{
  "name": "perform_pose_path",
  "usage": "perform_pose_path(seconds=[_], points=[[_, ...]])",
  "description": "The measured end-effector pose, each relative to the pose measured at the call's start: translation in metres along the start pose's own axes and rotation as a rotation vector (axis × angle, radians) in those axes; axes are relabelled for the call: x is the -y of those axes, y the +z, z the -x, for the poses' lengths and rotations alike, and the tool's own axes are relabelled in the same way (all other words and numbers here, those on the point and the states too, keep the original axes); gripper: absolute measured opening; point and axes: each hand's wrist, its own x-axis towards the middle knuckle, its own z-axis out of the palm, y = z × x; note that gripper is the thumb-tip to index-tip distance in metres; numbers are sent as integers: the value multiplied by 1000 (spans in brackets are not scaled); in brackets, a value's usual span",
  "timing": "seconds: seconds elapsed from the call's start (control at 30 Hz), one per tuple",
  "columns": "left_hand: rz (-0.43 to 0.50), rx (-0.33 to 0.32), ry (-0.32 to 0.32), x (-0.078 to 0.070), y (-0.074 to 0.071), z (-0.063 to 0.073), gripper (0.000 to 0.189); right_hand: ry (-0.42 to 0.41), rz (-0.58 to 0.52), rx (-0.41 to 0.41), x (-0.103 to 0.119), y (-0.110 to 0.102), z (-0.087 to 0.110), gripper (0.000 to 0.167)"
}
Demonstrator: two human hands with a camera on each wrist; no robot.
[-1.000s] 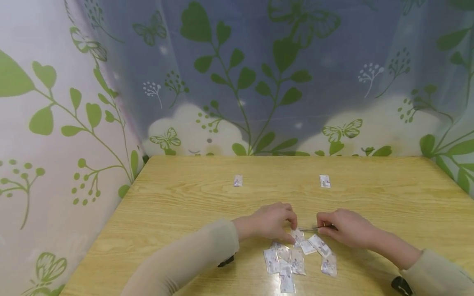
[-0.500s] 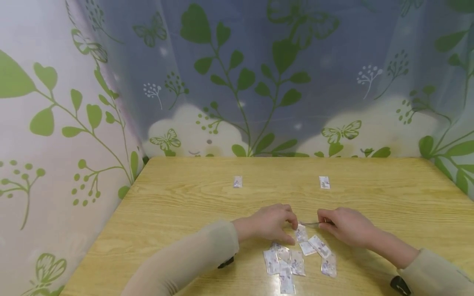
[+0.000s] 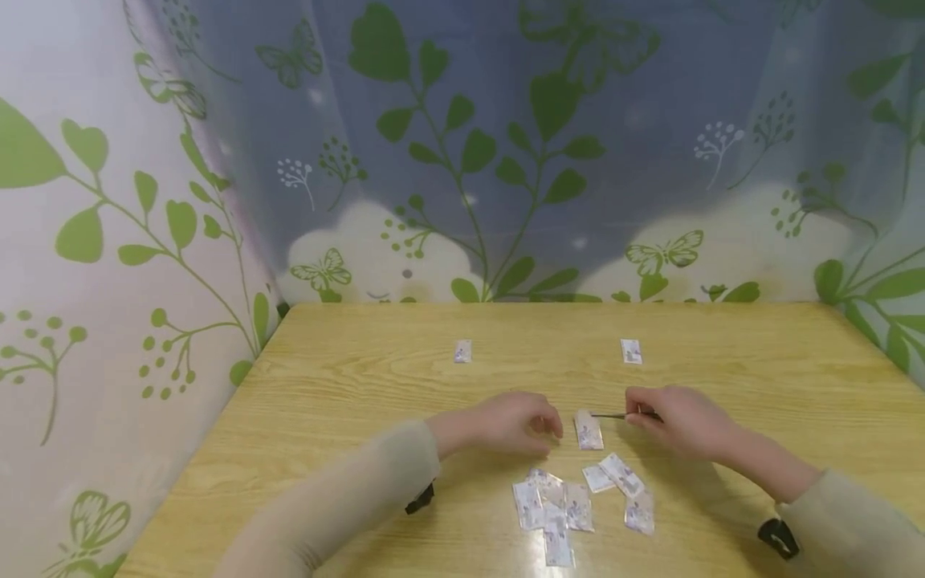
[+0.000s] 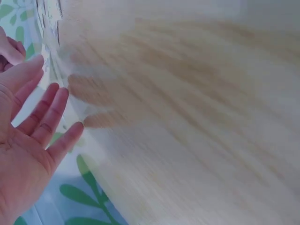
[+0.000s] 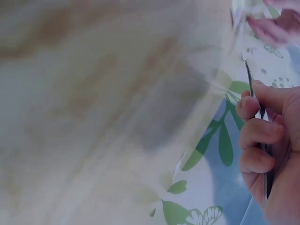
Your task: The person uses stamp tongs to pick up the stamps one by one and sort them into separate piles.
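Note:
My right hand grips slim dark metal tweezers, its fingers curled round the shaft in the right wrist view. The tip of the tweezers meets the top edge of a small printed packet, pale and shiny like clear plastic. To the left of that packet is my left hand, apart from it and holding nothing; its fingers spread loosely in the left wrist view. Below both hands lies a loose heap of similar packets, several overlapping, with a few more just to the right.
Two single packets lie farther back on the wooden table, one left and one right. A leaf-patterned cloth hangs behind the table and along its left side.
The tweezers and the packet at their tip have moved away from the heap, toward the table's back. My left hand has drawn back to the left, off that packet.

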Motion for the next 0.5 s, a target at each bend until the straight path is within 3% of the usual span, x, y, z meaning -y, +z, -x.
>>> perform_pose_path(seconds=[0.3, 0.5], points=[[100, -2, 52, 7, 3, 29, 18, 21, -41, 0, -4, -8, -26, 10], [30, 19, 35, 4, 9, 36, 26, 6, -90, 3, -1, -4, -59, 10]])
